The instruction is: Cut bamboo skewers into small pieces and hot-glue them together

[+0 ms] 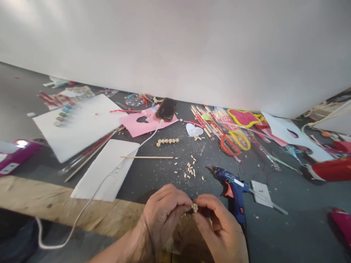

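Note:
Between the fingertips of my left hand point(170, 208) and my right hand point(216, 223) is a small cluster of short wooden stick pieces point(194, 208), their round ends showing. Both hands are closed in a pinch at the table's near edge, thumbs and forefingers meeting at the cluster. Beyond them lie several loose cut stick pieces point(190, 168) among crumbs. A row of similar joined clusters point(167, 141) rests farther back. Right of my hands lies a blue glue gun point(231, 186) with an orange trigger and a glue stick in its rear.
A thin wooden stick point(148, 157) crosses a white paper point(109, 171). A phone point(166, 109) lies on pink paper point(137, 124), its white cable point(93, 193) running to the front left. Scissors with orange and yellow handles point(239, 140) lie by packaged sticks point(204, 118). A white wall point(175, 47) stands behind.

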{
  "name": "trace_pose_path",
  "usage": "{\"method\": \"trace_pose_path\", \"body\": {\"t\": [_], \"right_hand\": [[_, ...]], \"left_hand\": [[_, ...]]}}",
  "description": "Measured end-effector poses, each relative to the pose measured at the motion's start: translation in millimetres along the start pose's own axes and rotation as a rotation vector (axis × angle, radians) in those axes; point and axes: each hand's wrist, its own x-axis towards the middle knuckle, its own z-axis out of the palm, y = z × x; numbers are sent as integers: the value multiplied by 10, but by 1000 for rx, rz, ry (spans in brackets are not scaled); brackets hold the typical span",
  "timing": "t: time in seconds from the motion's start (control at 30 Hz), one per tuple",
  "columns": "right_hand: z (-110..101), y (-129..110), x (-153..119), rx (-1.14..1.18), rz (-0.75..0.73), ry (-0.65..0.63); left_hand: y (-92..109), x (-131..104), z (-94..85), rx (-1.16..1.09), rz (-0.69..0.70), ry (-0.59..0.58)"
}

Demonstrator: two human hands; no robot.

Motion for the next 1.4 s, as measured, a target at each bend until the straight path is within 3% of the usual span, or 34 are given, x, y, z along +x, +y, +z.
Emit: {"method": "trace_pose_path", "body": {"t": [0.2, 0.33, 0.7, 0.9, 1.2, 1.4], "right_hand": [[15, 41, -4, -4, -94, 11], [8, 78, -12, -63, -127, 22], [-54, 332, 108, -524, -326, 37], [-50, 364, 108, -703, -324, 36], [-96, 425, 56, -719, -309, 34], [-269, 348, -45, -718, -353, 135]], "left_hand": [[-13, -13, 7, 9, 45, 32], [-29, -16, 7, 16, -1, 23], [-156, -18, -45, 172, -60, -37], [-249, 7, -57, 298, -23, -116], [-241, 127, -155, 466, -43, -213], [-209, 312, -204, 572, -21, -252]]}}
